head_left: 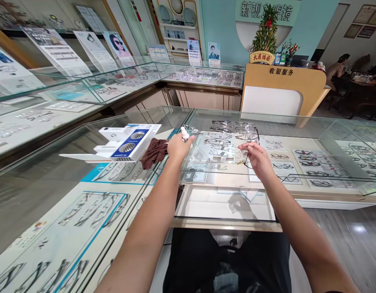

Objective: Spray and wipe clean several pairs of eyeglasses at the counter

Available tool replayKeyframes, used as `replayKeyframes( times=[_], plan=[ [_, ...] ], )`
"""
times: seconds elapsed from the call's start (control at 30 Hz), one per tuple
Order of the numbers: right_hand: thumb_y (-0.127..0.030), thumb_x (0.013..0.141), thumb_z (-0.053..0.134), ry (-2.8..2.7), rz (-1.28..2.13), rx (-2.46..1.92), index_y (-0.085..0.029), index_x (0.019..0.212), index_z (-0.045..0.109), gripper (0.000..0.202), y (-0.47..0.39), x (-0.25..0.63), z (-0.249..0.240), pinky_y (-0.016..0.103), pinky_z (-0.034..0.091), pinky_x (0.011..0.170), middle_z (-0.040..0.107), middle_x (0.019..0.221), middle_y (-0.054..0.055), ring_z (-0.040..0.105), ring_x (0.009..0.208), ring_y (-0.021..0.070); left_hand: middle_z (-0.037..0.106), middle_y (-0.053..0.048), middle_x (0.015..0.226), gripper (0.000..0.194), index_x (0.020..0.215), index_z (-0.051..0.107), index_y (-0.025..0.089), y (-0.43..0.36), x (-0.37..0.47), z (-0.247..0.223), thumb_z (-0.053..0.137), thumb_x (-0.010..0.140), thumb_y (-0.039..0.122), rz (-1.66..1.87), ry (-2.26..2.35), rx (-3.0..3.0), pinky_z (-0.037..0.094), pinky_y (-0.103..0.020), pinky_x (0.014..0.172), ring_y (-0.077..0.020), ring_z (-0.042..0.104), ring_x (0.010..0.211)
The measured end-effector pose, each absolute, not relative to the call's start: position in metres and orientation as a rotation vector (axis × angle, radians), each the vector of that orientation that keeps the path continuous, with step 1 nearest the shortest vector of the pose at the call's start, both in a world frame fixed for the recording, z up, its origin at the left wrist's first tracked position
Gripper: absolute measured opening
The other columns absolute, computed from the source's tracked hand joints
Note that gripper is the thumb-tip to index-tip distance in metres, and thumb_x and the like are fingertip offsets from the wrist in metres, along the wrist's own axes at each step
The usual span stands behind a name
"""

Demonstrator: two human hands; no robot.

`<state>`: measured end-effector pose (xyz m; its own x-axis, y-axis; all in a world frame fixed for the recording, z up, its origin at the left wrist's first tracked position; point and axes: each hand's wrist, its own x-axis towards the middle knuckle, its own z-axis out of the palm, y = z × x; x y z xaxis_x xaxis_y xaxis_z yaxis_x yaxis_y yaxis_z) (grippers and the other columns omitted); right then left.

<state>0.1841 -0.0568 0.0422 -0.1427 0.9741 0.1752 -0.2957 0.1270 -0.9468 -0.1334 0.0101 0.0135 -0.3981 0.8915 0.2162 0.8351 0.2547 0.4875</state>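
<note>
My left hand [178, 147] is closed around a small white bottle [184, 132], whose nozzle end sticks up above the fingers. The fingers of my right hand [257, 158] pinch a thin dark-framed pair of eyeglasses [257, 133], held up on edge over the glass counter. Just left of my left hand lies a crumpled brown cloth [155, 153]. Beyond the cloth sits an open white box [141, 147] with a blue label, its flaps spread to the left.
Under the counter's glass top, several spectacle frames [220, 138] are laid out in rows. A white drawer [212, 201] stands pulled out before my lap. Further off are a wooden cashier desk [276, 87], standing posters [117, 48] and a seated person [337, 71].
</note>
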Motion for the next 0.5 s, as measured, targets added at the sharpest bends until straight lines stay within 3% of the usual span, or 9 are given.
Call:
replayKeyframes(
  times=[0.13, 0.23, 0.33, 0.43, 0.5],
  plan=[
    [-0.047, 0.079, 0.08, -1.172, 1.347, -0.79, -0.028, 0.083, 0.074, 0.02, -0.057, 0.184, 0.042, 0.039, 0.05, 0.092, 0.079, 0.096, 0.004, 0.071, 0.107, 0.0258, 0.074, -0.021, 0.106, 0.049, 0.085, 0.06, 0.021, 0.007, -0.129, 0.018, 0.048, 0.101, 0.066, 0.885, 2.353, 1.617, 0.051, -0.045, 0.089, -0.0403, 0.071, 0.105],
    [-0.048, 0.079, 0.079, -1.173, 1.343, -0.8, -0.028, 0.083, 0.074, 0.02, -0.057, 0.184, 0.042, 0.04, 0.05, 0.093, 0.079, 0.097, 0.005, 0.07, 0.109, 0.0264, 0.072, -0.02, 0.102, 0.048, 0.081, 0.056, 0.023, 0.004, -0.128, 0.023, 0.047, 0.102, 0.065, 1.04, 2.344, 1.527, 0.052, -0.049, 0.096, -0.0398, 0.069, 0.108],
    [-0.048, 0.079, 0.079, -1.163, 1.339, -0.804, -0.028, 0.083, 0.073, 0.021, -0.056, 0.185, 0.041, 0.04, 0.05, 0.092, 0.079, 0.098, 0.005, 0.069, 0.11, 0.0267, 0.069, -0.017, 0.103, 0.038, 0.085, 0.056, 0.023, 0.0, -0.131, 0.03, 0.047, 0.104, 0.054, 1.442, 2.36, 1.41, 0.05, -0.052, 0.109, -0.0365, 0.066, 0.116],
    [-0.047, 0.079, 0.079, -1.142, 1.342, -0.798, -0.028, 0.083, 0.074, 0.02, -0.056, 0.185, 0.041, 0.038, 0.05, 0.09, 0.079, 0.102, 0.005, 0.069, 0.108, 0.0255, 0.064, -0.015, 0.119, 0.011, 0.101, 0.059, 0.021, -0.006, -0.135, 0.042, 0.055, 0.099, 0.031, 1.912, 2.27, 1.359, 0.045, -0.05, 0.12, -0.0315, 0.061, 0.126],
    [-0.046, 0.079, 0.079, -1.127, 1.342, -0.797, -0.027, 0.083, 0.075, 0.02, -0.056, 0.185, 0.041, 0.037, 0.05, 0.089, 0.079, 0.103, 0.005, 0.068, 0.107, 0.0247, 0.059, -0.015, 0.132, 0.025, 0.119, 0.055, 0.02, -0.011, -0.13, 0.05, 0.055, 0.094, 0.022, 2.055, 2.072, 1.423, 0.046, -0.048, 0.12, -0.0303, 0.058, 0.133]
  ],
)
